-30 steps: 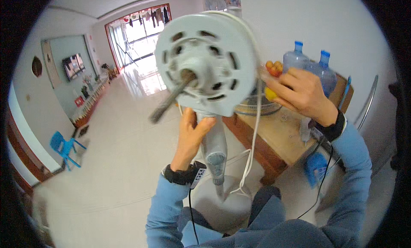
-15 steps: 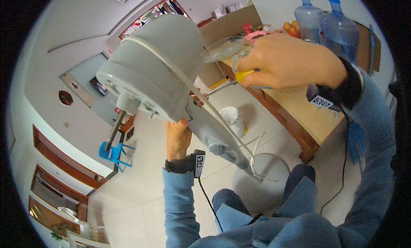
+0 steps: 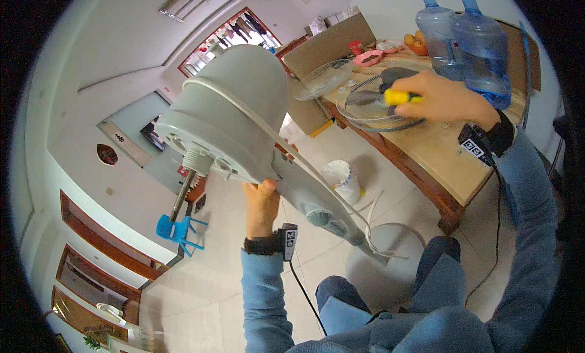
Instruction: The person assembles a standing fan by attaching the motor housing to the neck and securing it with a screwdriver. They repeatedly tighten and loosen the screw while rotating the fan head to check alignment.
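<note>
Fan (image 3: 298, 185): neck clamped in left hand (image 3: 262, 204), just under the motor housing (image 3: 244, 76). Judged good handling: firm support there, tool tip clear of the looped cord (image 3: 244, 108). Left forearm near vertical, thumb up. Right hand (image 3: 442, 97) closed on a yellow-handled tool (image 3: 397, 97), elbow bent, above the wire guard (image 3: 390, 129) at the table's (image 3: 426, 155) left edge. Fan base (image 3: 384, 274) on floor outside that edge.
</note>
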A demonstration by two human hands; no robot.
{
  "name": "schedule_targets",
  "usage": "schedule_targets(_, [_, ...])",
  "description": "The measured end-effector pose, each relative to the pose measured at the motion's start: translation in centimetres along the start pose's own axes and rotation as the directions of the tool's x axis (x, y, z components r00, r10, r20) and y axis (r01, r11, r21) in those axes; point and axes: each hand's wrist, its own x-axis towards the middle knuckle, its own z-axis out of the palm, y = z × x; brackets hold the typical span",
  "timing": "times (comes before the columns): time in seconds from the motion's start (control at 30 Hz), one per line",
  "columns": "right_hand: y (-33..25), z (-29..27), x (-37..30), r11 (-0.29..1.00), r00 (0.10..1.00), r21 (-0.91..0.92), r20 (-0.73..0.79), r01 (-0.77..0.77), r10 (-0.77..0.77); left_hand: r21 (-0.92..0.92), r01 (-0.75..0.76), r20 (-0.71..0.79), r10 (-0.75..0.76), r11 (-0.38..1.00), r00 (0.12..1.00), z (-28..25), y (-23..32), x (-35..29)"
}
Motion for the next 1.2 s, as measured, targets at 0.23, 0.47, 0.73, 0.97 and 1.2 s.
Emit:
schedule_targets(0.23, [1.1, 3.8, -2.6, 0.529, 0.881, 0.83, -0.108, -0.176, 0.461, -0.265, -0.083, -0.063, 0.069, 0.961, 0.996, -0.9, 0.4, -1.6])
schedule_targets(0.47, [-8.6, 7.6, 3.5, 0.573, 0.93, 0.807, -0.309, 0.147, 0.197, -0.327, -0.087, -0.19, 0.025, 0.941, 0.981, -1.8, 0.6, -1.4])
schedule_targets(0.73, [-9.6, 8.1, 7.3, 0.655, 0.933, 0.748, -0.302, 0.107, 0.194, -0.184, -0.199, -0.252, 0.149, 0.963, 0.956, -0.7, 0.6, -0.4])
schedule_targets(0.97, [-10.3, 7.1, 6.8, 0.697, 0.951, 0.711, -0.273, 0.096, 0.148, -0.106, -0.216, -0.289, 0.178, 0.971, 0.941, -0.5, 0.8, -0.3])
schedule_targets(1.2, [-9.2, 6.1, 4.3, 0.756, 0.965, 0.65, -0.239, 0.074, 0.11, -0.145, -0.167, -0.202, 0.136, 0.975, 0.97, -1.4, 0.1, -0.7])
